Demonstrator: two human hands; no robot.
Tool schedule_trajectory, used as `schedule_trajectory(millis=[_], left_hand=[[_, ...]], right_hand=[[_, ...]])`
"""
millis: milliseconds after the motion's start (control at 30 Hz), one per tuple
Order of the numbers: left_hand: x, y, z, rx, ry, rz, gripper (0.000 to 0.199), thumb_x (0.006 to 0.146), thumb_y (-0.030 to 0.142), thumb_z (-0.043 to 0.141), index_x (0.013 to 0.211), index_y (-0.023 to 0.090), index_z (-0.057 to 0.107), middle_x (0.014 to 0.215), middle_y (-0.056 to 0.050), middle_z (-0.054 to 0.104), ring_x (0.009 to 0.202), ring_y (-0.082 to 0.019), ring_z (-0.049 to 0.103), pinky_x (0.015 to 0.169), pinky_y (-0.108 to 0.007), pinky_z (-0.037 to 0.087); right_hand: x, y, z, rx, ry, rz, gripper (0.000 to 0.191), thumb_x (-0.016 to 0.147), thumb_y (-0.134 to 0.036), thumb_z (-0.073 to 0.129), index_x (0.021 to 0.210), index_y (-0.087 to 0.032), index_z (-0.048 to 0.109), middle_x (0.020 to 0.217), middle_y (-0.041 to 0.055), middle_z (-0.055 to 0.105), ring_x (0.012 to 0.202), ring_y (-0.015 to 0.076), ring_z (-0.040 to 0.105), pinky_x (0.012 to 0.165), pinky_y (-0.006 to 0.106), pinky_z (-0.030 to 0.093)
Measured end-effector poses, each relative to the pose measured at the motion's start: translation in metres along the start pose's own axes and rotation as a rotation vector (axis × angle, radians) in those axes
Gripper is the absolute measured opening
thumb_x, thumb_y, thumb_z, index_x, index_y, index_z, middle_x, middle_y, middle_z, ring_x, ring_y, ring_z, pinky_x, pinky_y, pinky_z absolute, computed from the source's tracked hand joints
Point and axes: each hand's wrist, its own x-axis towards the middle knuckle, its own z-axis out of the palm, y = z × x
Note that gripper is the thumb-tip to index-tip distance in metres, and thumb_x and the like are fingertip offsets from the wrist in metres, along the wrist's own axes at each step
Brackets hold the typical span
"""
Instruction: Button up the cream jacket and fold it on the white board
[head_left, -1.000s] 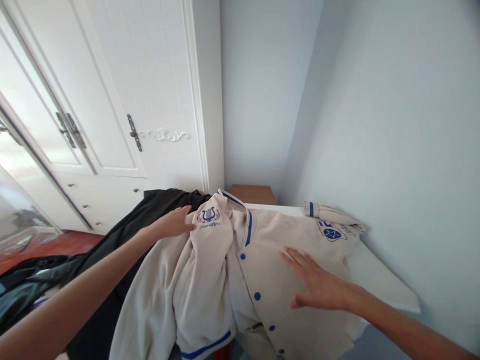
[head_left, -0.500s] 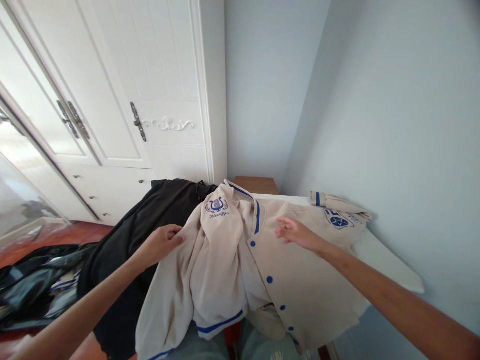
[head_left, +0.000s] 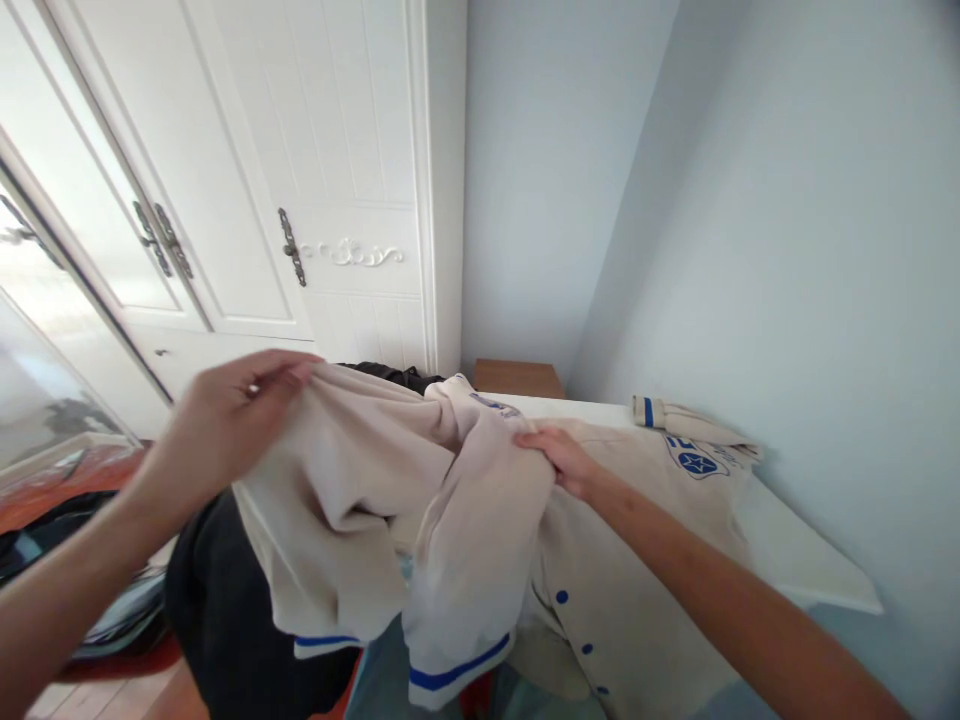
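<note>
A beige jacket point(head_left: 637, 540) with blue buttons, blue-striped trim and a star badge lies partly over a white board. My left hand point(head_left: 251, 400) pinches the jacket's cloth at the left and lifts it into a raised fold. Close to the middle, my right hand point(head_left: 562, 458) grips the jacket near the sleeve point(head_left: 480, 540), whose blue-striped cuff hangs low toward my legs. The other sleeve point(head_left: 697, 425) is folded back by the wall. Part of the chest embroidery is hidden in the folds.
Beneath and left of the jacket lies a black garment point(head_left: 225, 620). The white board point(head_left: 810, 550) reaches the right wall. A white wardrobe point(head_left: 360, 150) stands behind at the left, a brown box point(head_left: 520, 378) in the corner. Dark bags or clothes point(head_left: 127, 610) lie on the floor at left.
Both hands have closed on the jacket. My left hand has raised its left side, and my right hand has moved slightly left onto the cloth. The embroidered sleeve has turned toward the right.
</note>
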Motion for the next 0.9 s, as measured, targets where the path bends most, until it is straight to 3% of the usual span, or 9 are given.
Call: schedule_trajectory(millis=[67, 167, 233, 367, 500, 633, 733, 833, 900], left_hand=[[0.026, -0.003, -0.022, 0.205, 0.222, 0.073, 0.041, 0.082, 0.055, 0.047, 0.097, 0.026, 0.073, 0.093, -0.001, 0.072, 0.099, -0.030, 0.068, 0.095, -0.045, 0.052], [0.072, -0.013, -0.032, 0.444, 0.368, 0.269, 0.049, 0.091, 0.049, 0.034, 0.107, 0.021, 0.072, 0.106, -0.007, 0.069, 0.117, -0.033, 0.060, 0.101, -0.049, 0.048], [0.100, -0.024, -0.021, 0.618, 0.271, 0.284, 0.045, 0.095, 0.041, 0.032, 0.113, 0.024, 0.069, 0.117, -0.007, 0.066, 0.115, -0.034, 0.060, 0.096, -0.052, 0.049], [0.123, -0.047, 0.031, 0.864, -0.231, 0.324, 0.035, 0.087, 0.012, 0.040, 0.105, 0.014, 0.070, 0.120, -0.014, 0.063, 0.118, -0.036, 0.056, 0.098, -0.057, 0.043], [0.090, -0.059, 0.090, 0.762, -0.438, 0.275, 0.030, 0.086, 0.021, 0.052, 0.109, 0.016, 0.070, 0.127, -0.021, 0.059, 0.117, -0.040, 0.056, 0.093, -0.059, 0.046], [0.033, -0.052, 0.133, 0.511, -0.649, 0.374, 0.049, 0.092, 0.044, 0.047, 0.134, 0.020, 0.058, 0.142, -0.015, 0.053, 0.129, -0.033, 0.052, 0.105, -0.050, 0.042], [0.000, -0.040, 0.155, 0.324, -0.822, 0.397, 0.067, 0.091, 0.059, 0.043, 0.143, 0.017, 0.049, 0.148, -0.016, 0.047, 0.138, -0.035, 0.042, 0.113, -0.051, 0.033], [-0.012, -0.033, 0.168, 0.341, -0.860, 0.403, 0.089, 0.084, 0.067, 0.050, 0.151, 0.012, 0.034, 0.156, -0.018, 0.034, 0.146, -0.036, 0.028, 0.116, -0.054, 0.026], [-0.012, -0.032, 0.173, 0.380, -0.870, 0.396, 0.099, 0.076, 0.069, 0.059, 0.152, 0.012, 0.031, 0.155, -0.020, 0.035, 0.145, -0.038, 0.029, 0.115, -0.055, 0.025]], right_hand=[[-0.005, -0.020, -0.032, 0.063, 0.099, -0.066, 0.048, 0.082, -0.031, 0.066, 0.123, -0.008, 0.057, 0.108, 0.0098, 0.062, 0.076, 0.0111, 0.062, 0.062, 0.018, 0.050], [-0.011, -0.044, -0.064, 0.196, 0.138, -0.087, 0.053, 0.084, -0.031, 0.061, 0.131, -0.007, 0.053, 0.110, 0.0122, 0.061, 0.078, 0.0141, 0.064, 0.070, 0.024, 0.055], [-0.013, -0.047, -0.067, 0.210, 0.171, -0.096, 0.054, 0.085, -0.032, 0.061, 0.132, -0.008, 0.051, 0.111, 0.0127, 0.060, 0.077, 0.0139, 0.063, 0.070, 0.024, 0.055], [-0.012, -0.020, -0.044, 0.077, 0.053, -0.088, 0.046, 0.084, -0.028, 0.061, 0.126, -0.010, 0.052, 0.120, 0.0119, 0.057, 0.083, 0.0115, 0.063, 0.069, 0.019, 0.053], [0.000, 0.017, -0.032, -0.257, -0.032, -0.095, 0.050, 0.091, -0.039, 0.057, 0.133, -0.013, 0.050, 0.125, 0.0106, 0.054, 0.096, 0.0136, 0.062, 0.076, 0.020, 0.054], [0.011, 0.025, -0.058, -0.651, 0.088, -0.247, 0.061, 0.088, -0.034, 0.056, 0.143, -0.010, 0.048, 0.139, 0.0118, 0.044, 0.125, 0.0194, 0.050, 0.112, 0.032, 0.043], [0.008, 0.024, -0.089, -0.845, -0.036, -0.247, 0.082, 0.074, -0.024, 0.063, 0.152, -0.010, 0.041, 0.150, 0.0097, 0.028, 0.143, 0.0229, 0.028, 0.128, 0.035, 0.019], [-0.003, 0.031, -0.116, -1.095, -0.250, -0.121, 0.101, 0.072, -0.039, 0.068, 0.160, -0.010, 0.027, 0.154, 0.0091, 0.019, 0.145, 0.0248, 0.024, 0.129, 0.035, 0.017], [-0.010, 0.038, -0.125, -1.190, -0.213, -0.092, 0.117, 0.068, -0.051, 0.074, 0.162, -0.008, 0.019, 0.155, 0.0106, 0.015, 0.145, 0.0262, 0.023, 0.128, 0.034, 0.018]])
